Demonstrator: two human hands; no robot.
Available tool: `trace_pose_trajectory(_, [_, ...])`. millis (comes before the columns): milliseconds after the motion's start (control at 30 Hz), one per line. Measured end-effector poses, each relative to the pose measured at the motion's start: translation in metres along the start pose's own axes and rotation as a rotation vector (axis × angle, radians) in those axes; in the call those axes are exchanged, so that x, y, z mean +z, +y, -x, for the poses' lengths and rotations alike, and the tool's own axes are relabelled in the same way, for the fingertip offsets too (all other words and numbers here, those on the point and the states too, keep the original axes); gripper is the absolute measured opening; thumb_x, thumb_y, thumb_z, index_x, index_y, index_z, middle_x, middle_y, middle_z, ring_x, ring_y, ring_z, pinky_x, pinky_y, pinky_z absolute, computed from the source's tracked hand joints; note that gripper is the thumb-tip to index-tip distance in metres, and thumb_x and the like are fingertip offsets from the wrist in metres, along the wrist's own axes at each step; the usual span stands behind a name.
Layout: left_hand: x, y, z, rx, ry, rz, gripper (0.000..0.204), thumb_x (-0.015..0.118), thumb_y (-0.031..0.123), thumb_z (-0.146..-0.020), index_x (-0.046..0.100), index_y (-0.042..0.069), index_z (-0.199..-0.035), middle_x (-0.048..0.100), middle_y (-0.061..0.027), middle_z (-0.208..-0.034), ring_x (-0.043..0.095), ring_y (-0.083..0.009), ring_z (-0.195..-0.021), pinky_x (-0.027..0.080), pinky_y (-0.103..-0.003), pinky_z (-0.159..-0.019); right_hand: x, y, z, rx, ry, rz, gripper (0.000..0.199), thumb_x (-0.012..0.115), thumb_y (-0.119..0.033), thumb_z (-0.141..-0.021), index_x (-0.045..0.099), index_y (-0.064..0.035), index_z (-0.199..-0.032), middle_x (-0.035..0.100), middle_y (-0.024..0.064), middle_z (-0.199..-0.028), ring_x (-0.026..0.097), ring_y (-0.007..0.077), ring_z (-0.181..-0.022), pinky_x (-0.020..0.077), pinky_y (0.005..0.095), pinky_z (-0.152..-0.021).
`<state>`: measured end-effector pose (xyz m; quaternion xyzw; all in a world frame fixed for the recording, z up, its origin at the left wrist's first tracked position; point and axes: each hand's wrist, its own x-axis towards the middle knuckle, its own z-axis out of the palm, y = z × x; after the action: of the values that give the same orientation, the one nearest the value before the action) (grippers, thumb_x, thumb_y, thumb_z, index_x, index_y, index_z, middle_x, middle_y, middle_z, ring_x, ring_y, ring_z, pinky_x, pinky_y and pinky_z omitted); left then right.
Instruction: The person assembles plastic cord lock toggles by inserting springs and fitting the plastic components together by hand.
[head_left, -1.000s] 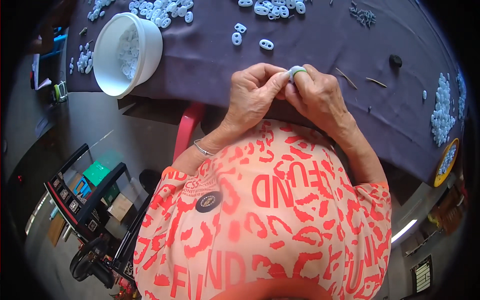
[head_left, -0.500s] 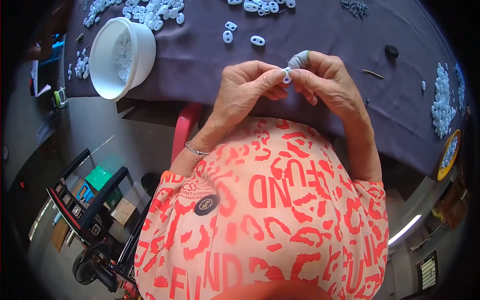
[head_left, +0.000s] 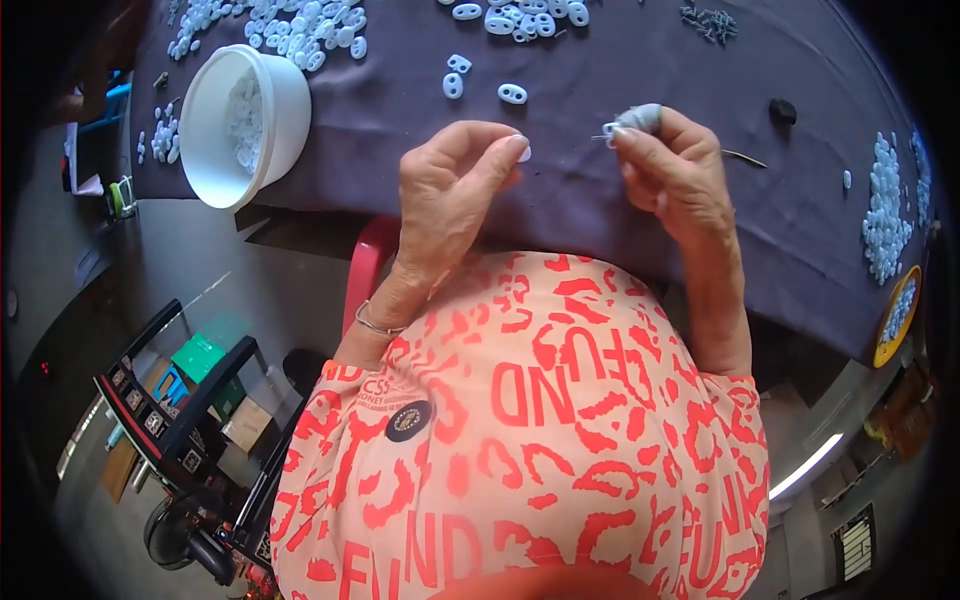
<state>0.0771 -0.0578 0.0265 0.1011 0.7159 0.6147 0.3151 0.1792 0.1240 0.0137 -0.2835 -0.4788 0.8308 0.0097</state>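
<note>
My left hand is closed in a pinch over the near part of the cloth-covered table. A small white plastic piece shows at its fingertips, mostly hidden by the thumb. Apart from it, to the right, my right hand pinches another small white plastic piece, from which a thin metal pin seems to stick out leftward. Pale grey wrapping covers one finger of that hand. Beyond the hands lie a white two-hole oval piece and two more close together.
A white tub with pale pieces inside stands at the left. Piles of white ovals lie at the back, with grey screws or pins farther right. A brown stick, a black lump and a yellow-rimmed dish are on the right.
My hands were together on one two-hole white piece; now they have drawn apart, left hand leftward and right hand rightward, each with a small white piece at its fingertips.
</note>
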Motion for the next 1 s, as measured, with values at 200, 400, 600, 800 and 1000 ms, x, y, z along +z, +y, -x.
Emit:
trace_pose_trajectory(200, [-0.006,-0.021,-0.014,0.380,-0.013,-0.476,0.013,0.066,0.003,-0.081,0.065,0.000,-0.093,0.062,-0.0013,-0.082,0.057,-0.0044,-0.070,0.046,-0.017,-0.061,0.010,0.003,-0.003,0.024,0.002,0.026,0.011,0.064,-0.011,-0.084,0.060,-0.0011,-0.084,0.054,0.0005,-0.060,0.037,0.0013,-0.042,0.0231,0.0175,-0.036])
trace_pose_trajectory(400, [-0.002,-0.003,-0.011,0.388,-0.041,-0.315,0.014,0.069,0.005,-0.077,0.066,0.001,-0.089,0.062,-0.0053,-0.077,0.059,-0.0107,-0.067,0.047,-0.023,-0.062,0.014,-0.001,0.000,0.036,-0.012,0.050,0.012,0.065,-0.013,-0.084,0.060,-0.0011,-0.084,0.055,0.0012,-0.060,0.039,0.0019,-0.042,0.0259,0.0176,-0.036])
trace_pose_trajectory(600, [0.009,0.012,-0.008,-0.063,-0.207,0.021,0.014,0.068,0.009,-0.081,0.066,-0.002,-0.090,0.064,-0.0025,-0.078,0.055,-0.0051,-0.068,0.046,-0.019,-0.060,0.018,0.000,0.000,0.046,-0.065,0.088,0.013,0.064,-0.013,-0.084,0.061,-0.0009,-0.086,0.056,0.0015,-0.060,0.041,0.0023,-0.042,0.0288,0.0177,-0.036])
trace_pose_trajectory(800, [0.012,0.011,-0.006,-0.059,-0.131,0.002,0.013,0.067,0.009,-0.082,0.065,-0.002,-0.088,0.063,-0.0013,-0.075,0.053,-0.0037,-0.065,0.044,-0.017,-0.057,0.024,0.003,0.001,0.016,-0.054,0.076,0.017,0.064,-0.018,-0.084,0.062,-0.0010,-0.085,0.057,0.0010,-0.062,0.049,0.0048,-0.049,0.0372,0.0184,-0.042])
trace_pose_trajectory(1000, [0.021,0.000,0.002,0.000,-0.026,0.023,0.010,0.065,0.007,-0.083,0.064,-0.002,-0.087,0.061,0.0005,-0.074,0.052,-0.0028,-0.066,0.043,-0.017,-0.058,0.032,0.005,0.006,-0.026,0.024,0.171,0.013,0.061,-0.014,-0.085,0.061,-0.0006,-0.085,0.057,0.0003,-0.062,0.048,0.0043,-0.047,0.0363,0.0183,-0.040])
